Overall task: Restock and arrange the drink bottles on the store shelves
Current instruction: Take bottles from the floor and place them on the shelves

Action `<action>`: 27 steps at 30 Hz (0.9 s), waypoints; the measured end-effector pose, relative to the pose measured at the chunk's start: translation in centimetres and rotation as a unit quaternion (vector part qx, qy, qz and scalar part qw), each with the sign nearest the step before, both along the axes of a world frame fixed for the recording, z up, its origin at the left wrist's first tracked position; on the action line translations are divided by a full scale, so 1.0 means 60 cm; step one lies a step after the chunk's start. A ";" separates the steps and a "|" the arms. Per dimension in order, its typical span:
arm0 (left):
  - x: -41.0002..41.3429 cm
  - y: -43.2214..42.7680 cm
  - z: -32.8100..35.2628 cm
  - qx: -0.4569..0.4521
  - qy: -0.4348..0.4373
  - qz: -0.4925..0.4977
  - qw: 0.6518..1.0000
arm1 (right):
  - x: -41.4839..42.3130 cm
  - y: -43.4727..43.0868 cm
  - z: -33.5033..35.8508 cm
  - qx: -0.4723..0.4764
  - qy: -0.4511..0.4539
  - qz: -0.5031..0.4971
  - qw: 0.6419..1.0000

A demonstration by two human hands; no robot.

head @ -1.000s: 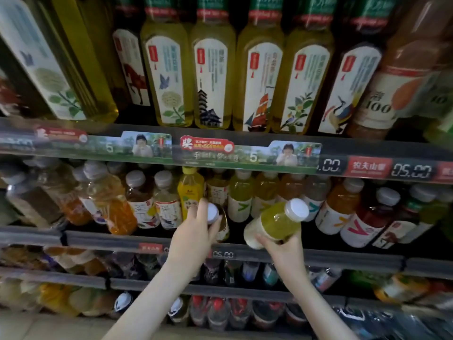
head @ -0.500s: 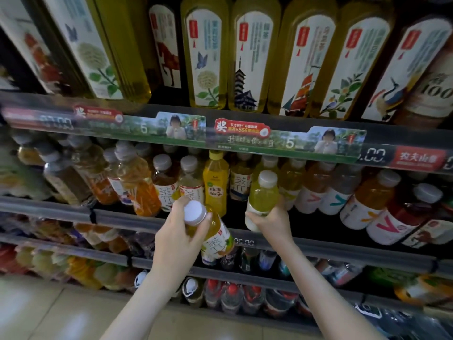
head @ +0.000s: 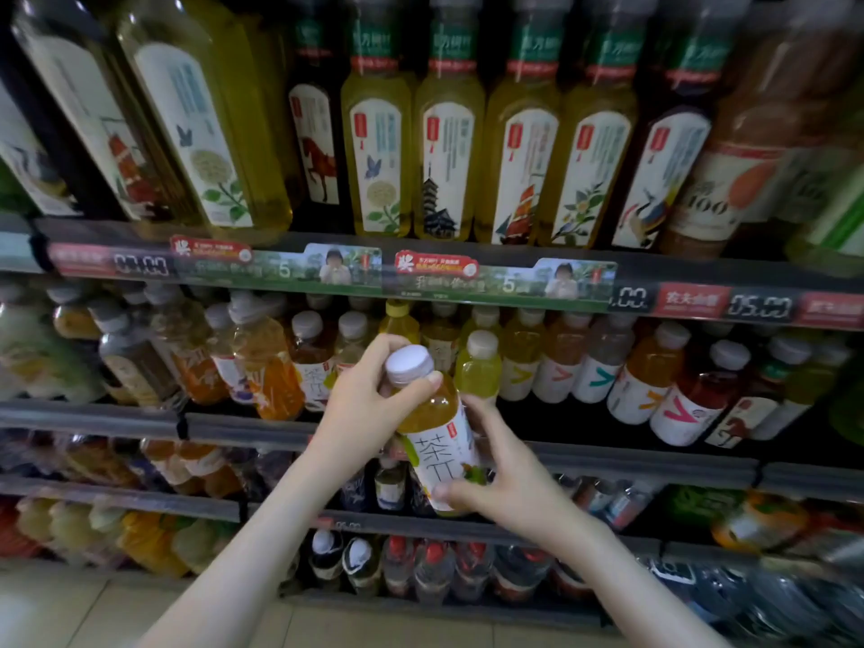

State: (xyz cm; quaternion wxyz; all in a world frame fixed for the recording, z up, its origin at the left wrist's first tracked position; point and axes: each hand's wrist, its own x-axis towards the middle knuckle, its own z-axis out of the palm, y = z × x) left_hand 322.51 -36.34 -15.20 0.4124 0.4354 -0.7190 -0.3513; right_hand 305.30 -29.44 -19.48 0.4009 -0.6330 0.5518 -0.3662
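— Bottles fill the shelves (head: 608, 465); our amber tea bottle (head: 437, 437) is out front of the middle row, tilted, both hands on it.

— Grip?

— Left hand (head: 369, 409) fingers wrapped at neck and cap (head: 409, 364), right hand (head: 507, 484) closed round the base.

— Risk?

— Pushing it in tilted, we judge, could topple the pale green bottle (head: 478, 374) just behind.

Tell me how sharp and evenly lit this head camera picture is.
Head view: the white-capped amber tea bottle held in both hands is sharp; shelf edges and the tall yellow-green bottles bow from wide-angle distortion; the corners smear with blur; lighting is dim, darkest on the bottom shelf, with no strong glare.
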 end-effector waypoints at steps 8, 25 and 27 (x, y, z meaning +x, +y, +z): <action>-0.091 0.053 0.070 -0.056 -0.054 -0.137 0.988 | -0.033 0.055 0.025 -0.037 -0.020 -0.151 0.988; -0.108 0.038 0.180 -0.079 -0.087 -0.256 0.959 | -0.095 0.025 0.222 -0.171 -0.232 -0.203 0.936; -0.119 0.045 0.184 -0.089 -0.036 -0.226 0.969 | -0.089 0.020 0.240 -0.169 -0.250 -0.191 0.934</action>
